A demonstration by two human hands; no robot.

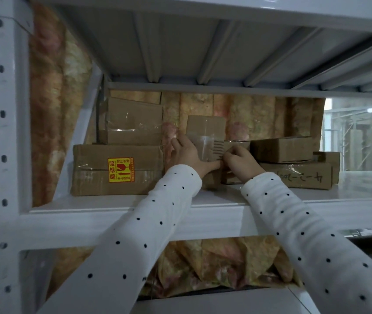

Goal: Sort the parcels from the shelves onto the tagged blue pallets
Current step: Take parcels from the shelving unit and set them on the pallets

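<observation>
**Cardboard parcels, two hands on one box**

Cardboard parcels line the white metal shelf [121,206]. At the left, a large box [117,169] carries a yellow sticker [121,169] printed in red with Chinese characters, a broken-glass symbol and arrows; a second taped box [133,123] sits on top of it. At the right, a long flat box [298,175] bears black handwriting I cannot make out, with a smaller box [281,148] lying on it.

Between them stands an upright parcel [205,137] sealed with clear tape. The left hand [187,155] wraps around its left edge, thumb lying across the front. The right hand [240,163] has its fingers curled, pinching at the parcel's right edge, just beside a low box [237,146]. Both sleeves are white with black dots. A patterned orange curtain [248,114] hangs behind the shelving.
</observation>
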